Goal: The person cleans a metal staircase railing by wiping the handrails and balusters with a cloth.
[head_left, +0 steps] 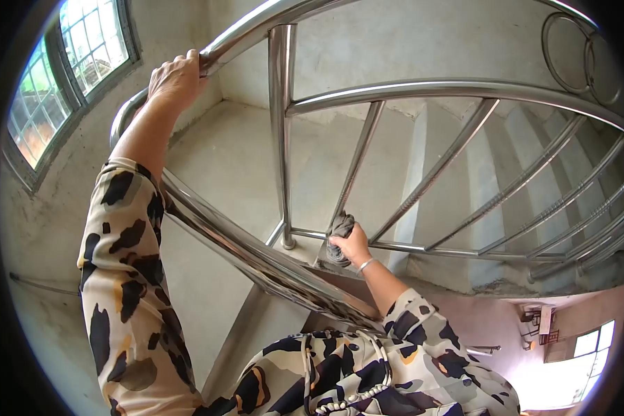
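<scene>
My left hand (176, 80) is wrapped over the shiny metal handrail (246, 36) at the upper left, its fingers closed round the tube. Lower down, my right hand (353, 244) grips a grey cloth (340, 239), bunched against the bottom of a thin metal baluster (359, 161). The cloth lies where that baluster meets the lower rail (423, 248). A bracelet circles my right wrist. Between my two hands stands a thick metal post (281, 132).
Concrete stairs (457, 187) run behind the railing. Another stretch of handrail (256, 249) curves close before my body. A barred window (93, 41) is at upper left. Below right, a lower room shows furniture (542, 322) and a bright window.
</scene>
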